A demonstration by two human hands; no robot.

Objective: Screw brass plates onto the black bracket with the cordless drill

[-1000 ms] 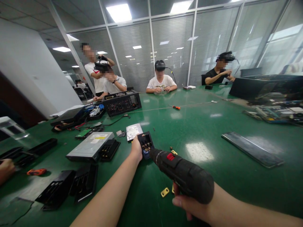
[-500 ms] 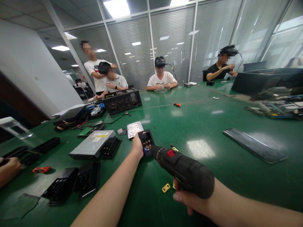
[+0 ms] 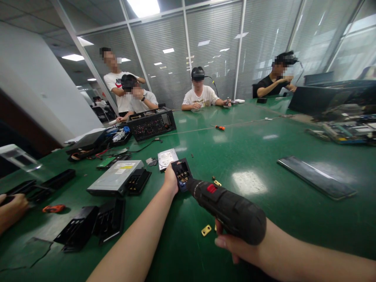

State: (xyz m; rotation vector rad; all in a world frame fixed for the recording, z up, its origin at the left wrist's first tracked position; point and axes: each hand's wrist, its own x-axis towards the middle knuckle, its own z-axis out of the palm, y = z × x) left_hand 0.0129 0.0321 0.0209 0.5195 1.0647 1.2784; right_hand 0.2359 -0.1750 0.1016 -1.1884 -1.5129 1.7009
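My left hand [image 3: 170, 180] is wrapped round the left side of a small black plastic case [image 3: 181, 167], with brass-coloured metal parts inside it. In my right hand [image 3: 235, 239] is a black cordless drill [image 3: 229, 207] with a red switch on top. Its chuck end points into the case; the bit's tip is hidden from me. Under and beside the drill lie small brass plates [image 3: 206, 230], one of them [image 3: 217, 183] beyond it. A hard drive [image 3: 167, 158] lies just behind my left hand.
Left of my arm are a silver optical drive [image 3: 117, 176], black plastic cases [image 3: 108, 221] and an orange-handled tool [image 3: 53, 208]. A co-worker's hand [image 3: 13, 211] is at the left edge. A dark flat panel [image 3: 315, 176] lies right; a black computer chassis [image 3: 152, 124] stands farther back.
My hands, the case and the drill stay almost where they were; the view shifts slightly. Across the table, the person in the middle has stretched one arm out to the right.
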